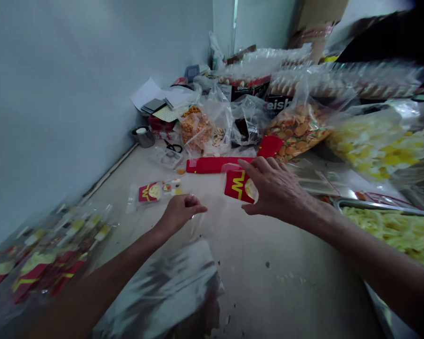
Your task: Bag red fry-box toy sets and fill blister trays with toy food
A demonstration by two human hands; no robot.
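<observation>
My right hand (273, 186) has its thumb and fingers around a small red fry carton (234, 185) with a yellow letter mark and a pale round piece at its open end. To its left, my left hand (182, 209) is closed in a pinch on what looks like a clear plastic bag (195, 228), faint against the table. Behind my right hand lies a long red strip of flattened cartons (215, 165). Beyond my left hand, a packed carton (148, 192) with small food-shaped pieces lies in a clear bag.
Filled packets (49, 259) lie at the left, near a stack of clear bags (169, 292). A tray of yellow fry-shaped pieces (392, 228) stands at the right. Behind are bags of orange pieces (297, 129) and yellow pieces (381, 141), black scissors (174, 147) and a grey cup (143, 137).
</observation>
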